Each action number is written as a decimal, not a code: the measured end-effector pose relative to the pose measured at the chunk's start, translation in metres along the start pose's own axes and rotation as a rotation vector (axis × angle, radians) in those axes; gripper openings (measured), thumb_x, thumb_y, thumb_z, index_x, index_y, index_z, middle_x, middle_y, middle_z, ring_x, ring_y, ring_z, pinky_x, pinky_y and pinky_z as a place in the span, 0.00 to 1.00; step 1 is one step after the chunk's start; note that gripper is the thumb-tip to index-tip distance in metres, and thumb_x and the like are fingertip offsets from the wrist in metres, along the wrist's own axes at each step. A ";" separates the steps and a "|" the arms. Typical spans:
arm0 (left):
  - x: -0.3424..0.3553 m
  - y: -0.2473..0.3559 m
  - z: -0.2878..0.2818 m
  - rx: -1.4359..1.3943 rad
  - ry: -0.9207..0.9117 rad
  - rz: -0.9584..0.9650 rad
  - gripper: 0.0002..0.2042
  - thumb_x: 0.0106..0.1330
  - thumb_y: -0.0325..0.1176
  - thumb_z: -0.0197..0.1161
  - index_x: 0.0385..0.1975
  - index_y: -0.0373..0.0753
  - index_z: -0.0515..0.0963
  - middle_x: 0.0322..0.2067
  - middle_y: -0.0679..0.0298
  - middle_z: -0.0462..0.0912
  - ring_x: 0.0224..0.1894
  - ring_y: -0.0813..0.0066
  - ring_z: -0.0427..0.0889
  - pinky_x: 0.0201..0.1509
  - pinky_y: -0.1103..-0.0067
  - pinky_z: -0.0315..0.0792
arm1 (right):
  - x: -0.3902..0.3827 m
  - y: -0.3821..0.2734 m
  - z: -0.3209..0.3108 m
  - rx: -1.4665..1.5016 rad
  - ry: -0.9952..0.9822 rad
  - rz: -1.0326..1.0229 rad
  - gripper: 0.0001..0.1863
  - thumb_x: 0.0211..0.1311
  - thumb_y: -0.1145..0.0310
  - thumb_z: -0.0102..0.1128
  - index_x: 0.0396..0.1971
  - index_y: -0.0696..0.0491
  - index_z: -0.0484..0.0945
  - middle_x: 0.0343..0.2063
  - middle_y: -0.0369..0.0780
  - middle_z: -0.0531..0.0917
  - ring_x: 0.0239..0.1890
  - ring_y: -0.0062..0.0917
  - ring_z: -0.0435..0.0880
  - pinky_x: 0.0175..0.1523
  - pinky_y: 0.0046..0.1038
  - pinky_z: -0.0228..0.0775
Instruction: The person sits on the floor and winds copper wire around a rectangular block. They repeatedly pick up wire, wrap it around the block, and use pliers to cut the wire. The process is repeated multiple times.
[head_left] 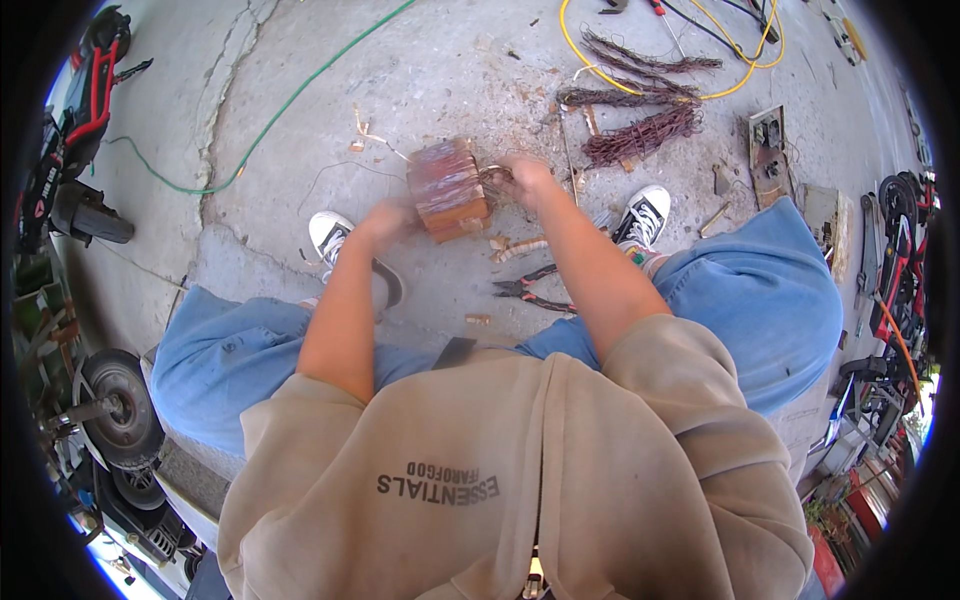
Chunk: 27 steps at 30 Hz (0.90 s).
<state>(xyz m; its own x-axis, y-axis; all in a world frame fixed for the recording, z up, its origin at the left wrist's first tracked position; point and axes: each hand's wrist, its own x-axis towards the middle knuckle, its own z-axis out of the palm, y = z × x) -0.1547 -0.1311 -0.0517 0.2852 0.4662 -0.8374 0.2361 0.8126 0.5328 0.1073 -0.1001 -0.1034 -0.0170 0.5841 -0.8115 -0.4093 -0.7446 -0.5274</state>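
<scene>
A reddish-brown block [447,190], which looks like a layered transformer core, stands on the concrete between my shoes. At its left side is my left hand [388,226], smeared by motion, so its fingers cannot be read. My right hand [522,180] is closed at the block's right end, around dark wire [494,180] that comes out there. Pliers with black and red handles [525,288] lie on the floor below the block, near my right forearm. A dark curved piece [392,284] lies beside my left forearm; its kind is unclear.
Bundles of dark reddish wire [645,137] lie ahead on the right, with a yellow hose [572,40] behind. A green hose [310,82] crosses the floor at left. A rusty metal box [768,150] lies at right. Motorbikes [88,120] stand along the left edge.
</scene>
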 end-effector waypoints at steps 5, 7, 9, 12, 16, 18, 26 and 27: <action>-0.009 -0.009 -0.023 -0.297 0.076 -0.160 0.23 0.56 0.32 0.44 0.51 0.32 0.74 0.39 0.56 0.81 0.27 0.74 0.74 0.35 0.77 0.74 | -0.005 0.020 0.013 -0.079 -0.112 0.020 0.05 0.61 0.72 0.60 0.33 0.57 0.80 0.29 0.38 0.80 0.31 0.20 0.78 0.35 0.21 0.74; -0.016 -0.002 -0.034 -0.306 0.016 -0.158 0.22 0.61 0.37 0.45 0.51 0.32 0.75 0.39 0.57 0.81 0.26 0.76 0.73 0.32 0.79 0.72 | 0.002 0.028 0.014 -0.357 -0.075 -0.111 0.06 0.61 0.71 0.60 0.33 0.59 0.81 0.29 0.39 0.81 0.32 0.21 0.79 0.37 0.22 0.74; -0.018 0.002 -0.046 -0.253 -0.028 -0.168 0.22 0.65 0.41 0.46 0.51 0.33 0.75 0.37 0.58 0.81 0.25 0.77 0.72 0.29 0.80 0.71 | 0.006 0.034 0.014 -0.524 -0.032 -0.222 0.09 0.60 0.69 0.62 0.33 0.59 0.82 0.30 0.40 0.83 0.31 0.22 0.79 0.37 0.24 0.73; -0.007 0.004 -0.060 0.064 -0.077 -0.198 0.19 0.68 0.43 0.52 0.48 0.33 0.76 0.32 0.62 0.80 0.25 0.78 0.71 0.25 0.83 0.68 | 0.010 0.043 0.014 -0.584 -0.032 -0.299 0.12 0.58 0.62 0.65 0.34 0.57 0.84 0.30 0.40 0.85 0.29 0.23 0.79 0.36 0.26 0.72; -0.020 0.018 -0.040 0.576 0.030 -0.041 0.11 0.67 0.37 0.58 0.41 0.36 0.78 0.25 0.67 0.75 0.25 0.80 0.70 0.23 0.83 0.65 | 0.019 0.026 -0.009 -0.664 -0.225 -0.165 0.15 0.56 0.59 0.65 0.33 0.57 0.84 0.28 0.39 0.85 0.28 0.22 0.80 0.34 0.26 0.72; -0.041 0.029 -0.031 0.676 0.154 0.027 0.09 0.66 0.35 0.58 0.37 0.37 0.78 0.23 0.65 0.75 0.26 0.77 0.73 0.24 0.80 0.67 | 0.008 0.007 -0.011 -0.810 -0.315 -0.046 0.16 0.55 0.60 0.66 0.32 0.59 0.84 0.28 0.39 0.85 0.28 0.22 0.81 0.34 0.25 0.73; -0.119 0.082 -0.031 1.756 0.211 0.270 0.09 0.63 0.31 0.55 0.35 0.34 0.78 0.31 0.47 0.80 0.36 0.48 0.80 0.41 0.61 0.72 | -0.047 -0.104 0.012 -1.445 -0.430 -0.024 0.18 0.50 0.57 0.69 0.30 0.59 0.84 0.28 0.39 0.86 0.26 0.25 0.83 0.34 0.27 0.77; -0.138 0.090 -0.016 1.743 0.297 0.320 0.08 0.63 0.32 0.55 0.34 0.34 0.78 0.30 0.48 0.80 0.35 0.49 0.80 0.40 0.61 0.72 | -0.059 -0.123 0.023 -1.457 -0.442 -0.145 0.21 0.49 0.56 0.70 0.35 0.60 0.83 0.32 0.40 0.86 0.31 0.26 0.84 0.39 0.28 0.77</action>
<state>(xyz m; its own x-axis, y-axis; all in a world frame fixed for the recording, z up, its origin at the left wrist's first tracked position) -0.1877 -0.1167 0.1101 0.3989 0.7154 -0.5736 0.8731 -0.4876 -0.0010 0.1375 -0.0358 0.0148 -0.4270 0.5276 -0.7344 0.7888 -0.1797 -0.5878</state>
